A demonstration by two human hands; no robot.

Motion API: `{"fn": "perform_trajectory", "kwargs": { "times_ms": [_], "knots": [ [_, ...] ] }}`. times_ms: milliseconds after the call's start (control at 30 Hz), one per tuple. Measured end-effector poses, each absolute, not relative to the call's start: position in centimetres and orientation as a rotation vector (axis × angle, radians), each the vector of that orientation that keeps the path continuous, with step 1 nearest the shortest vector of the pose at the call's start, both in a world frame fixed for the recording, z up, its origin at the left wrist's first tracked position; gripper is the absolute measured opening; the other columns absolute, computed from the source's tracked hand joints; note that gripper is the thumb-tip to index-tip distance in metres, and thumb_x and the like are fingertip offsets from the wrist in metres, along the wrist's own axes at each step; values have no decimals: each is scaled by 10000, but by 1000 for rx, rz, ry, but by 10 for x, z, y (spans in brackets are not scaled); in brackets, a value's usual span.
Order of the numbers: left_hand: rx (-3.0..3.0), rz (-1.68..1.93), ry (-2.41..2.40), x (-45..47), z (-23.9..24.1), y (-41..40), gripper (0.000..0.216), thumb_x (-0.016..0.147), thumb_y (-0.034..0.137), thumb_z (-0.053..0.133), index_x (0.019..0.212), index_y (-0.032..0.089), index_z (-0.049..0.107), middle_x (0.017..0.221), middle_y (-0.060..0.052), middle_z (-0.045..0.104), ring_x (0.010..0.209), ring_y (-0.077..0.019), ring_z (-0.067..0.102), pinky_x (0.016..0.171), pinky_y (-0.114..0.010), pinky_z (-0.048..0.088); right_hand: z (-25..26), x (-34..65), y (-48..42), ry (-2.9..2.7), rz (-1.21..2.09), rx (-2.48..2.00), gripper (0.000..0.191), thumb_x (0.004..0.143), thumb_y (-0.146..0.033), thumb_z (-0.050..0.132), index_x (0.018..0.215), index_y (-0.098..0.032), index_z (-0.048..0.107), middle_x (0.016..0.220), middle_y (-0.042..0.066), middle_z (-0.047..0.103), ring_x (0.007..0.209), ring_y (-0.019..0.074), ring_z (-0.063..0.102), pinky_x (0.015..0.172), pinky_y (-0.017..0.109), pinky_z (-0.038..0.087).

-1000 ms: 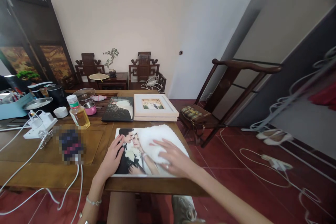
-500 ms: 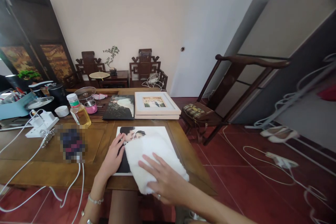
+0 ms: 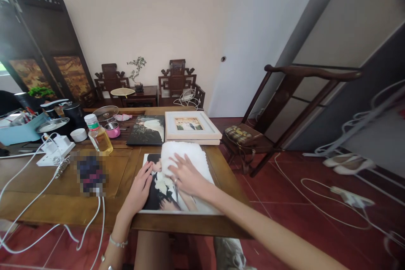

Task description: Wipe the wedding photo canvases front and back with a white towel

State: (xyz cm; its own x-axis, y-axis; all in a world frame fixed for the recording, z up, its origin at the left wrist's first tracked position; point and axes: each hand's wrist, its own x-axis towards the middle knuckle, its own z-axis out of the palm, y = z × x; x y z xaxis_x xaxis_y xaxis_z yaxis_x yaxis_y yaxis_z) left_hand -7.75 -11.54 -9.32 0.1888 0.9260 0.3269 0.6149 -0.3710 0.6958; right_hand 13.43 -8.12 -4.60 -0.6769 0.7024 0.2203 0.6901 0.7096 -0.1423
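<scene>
A photo panel (image 3: 166, 198) showing a couple lies flat near the front edge of the wooden table. Across its upper right part is spread a fluffy white cloth (image 3: 196, 156), which hides that corner. My right hand (image 3: 186, 175) presses down on this cloth, fingers bent and somewhat apart, bunching it at its lower left side. On the panel's left edge rests my left hand (image 3: 141, 187), open and laid flat, its fingertips by a pictured face.
Behind the panel lie a dark photo panel (image 3: 147, 130) and stacked white frames (image 3: 193, 128). To the left are an oil bottle (image 3: 100, 139), a pink cup (image 3: 112, 130), a power strip (image 3: 57, 149) and loose white cables. A wooden chair (image 3: 268, 135) holds a bag.
My right hand has pushed the cloth away from me, from the panel's lower right to its upper right, uncovering the picture's lower part. My left hand keeps its place on the panel.
</scene>
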Motion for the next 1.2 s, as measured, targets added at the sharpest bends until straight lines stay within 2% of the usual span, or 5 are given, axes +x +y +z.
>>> {"fn": "perform_trajectory", "kwargs": {
  "times_ms": [267,400,633,933,1200],
  "knots": [
    [2067,1040,1423,-78,-93,-115,404,913,244,348,1298,222,468,1420,-63,399,1347,-195,290,1119,-420,224,-38,153,-145,-2942,230,-582,254,787,-268,551,1016,-209,644,1352,107,467,1316,328,281,1066,539,211],
    [2058,1042,1443,-77,-93,-115,413,915,249,338,1309,197,453,1419,-78,398,1347,-184,288,1123,-416,208,-40,176,-131,-2854,212,-740,231,772,-239,562,983,-203,651,1276,116,544,1277,272,373,1050,473,287],
    [1903,1143,1439,-74,-85,-118,420,922,334,345,1306,205,455,1416,-62,407,1329,-187,326,1120,-399,216,-48,161,-88,-2607,9,-1193,255,806,-167,499,1029,-153,621,1290,175,511,1281,321,344,1013,526,288],
    [1629,1445,1399,-77,-80,-118,497,947,401,200,1329,166,415,1383,-78,453,1272,-197,416,1080,-373,302,-37,134,-124,-2834,315,-263,271,753,-224,532,1003,-244,634,1262,25,563,1321,204,293,1096,432,169],
    [2029,1148,1405,-69,-77,-123,377,917,326,372,1229,202,543,1357,-60,486,1287,-196,401,1099,-396,283,-34,174,-122,-2674,406,-844,162,822,-287,543,883,-195,662,1310,100,513,1222,235,439,1015,383,337]
  ]
}}
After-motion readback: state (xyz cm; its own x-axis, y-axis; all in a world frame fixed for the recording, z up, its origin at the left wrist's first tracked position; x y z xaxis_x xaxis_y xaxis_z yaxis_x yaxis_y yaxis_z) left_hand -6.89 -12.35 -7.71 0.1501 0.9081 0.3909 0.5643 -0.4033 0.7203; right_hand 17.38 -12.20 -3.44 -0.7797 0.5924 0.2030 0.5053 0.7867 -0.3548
